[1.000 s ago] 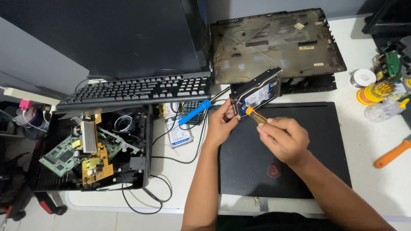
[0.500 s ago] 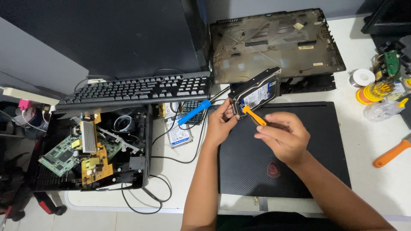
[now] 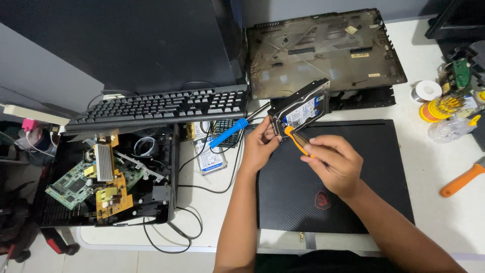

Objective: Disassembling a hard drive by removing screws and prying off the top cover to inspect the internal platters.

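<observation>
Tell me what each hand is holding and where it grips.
The left hand holds the hard drive by its lower left corner. The right hand pinches the screwdriver by its orange handle.

You get bright, even overhead light, soft shadows, sharp focus, and wide-angle bending at the frame edges.

Screwdriver (image 3: 297,140) tip behind drive (image 3: 302,107)

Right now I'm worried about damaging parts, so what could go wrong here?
The silver hard drive in its black metal bracket is held tilted in the air by the left hand alone; it might slip onto the closed black laptop. The orange-handled screwdriver in the right hand could skid off and scratch the drive's label.
</observation>
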